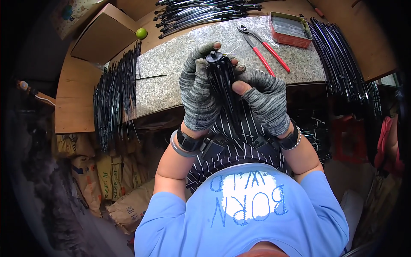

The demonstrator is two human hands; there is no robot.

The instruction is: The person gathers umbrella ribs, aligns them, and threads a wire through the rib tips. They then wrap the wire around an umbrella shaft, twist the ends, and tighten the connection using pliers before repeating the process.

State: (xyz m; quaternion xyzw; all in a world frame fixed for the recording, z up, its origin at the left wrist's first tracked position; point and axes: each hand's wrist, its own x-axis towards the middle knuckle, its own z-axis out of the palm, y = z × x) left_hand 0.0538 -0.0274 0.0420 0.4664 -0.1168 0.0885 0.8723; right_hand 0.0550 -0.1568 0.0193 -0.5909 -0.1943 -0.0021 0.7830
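Curling round from the left, left hand (198,90) grips black umbrella frame (222,83), fingers bent close below hub (214,56). Frame sits between hands, long axis running from hub by speckled slab (158,92) down toward lap. Right hand (267,97) just beside its right, thumb near bent fingers; can't tell if gripping.

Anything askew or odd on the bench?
One black strip juts sideways from the left pile onto the stone slab, unlike its neighbours. The round green thing by the cardboard box seems unrelated to the strips.
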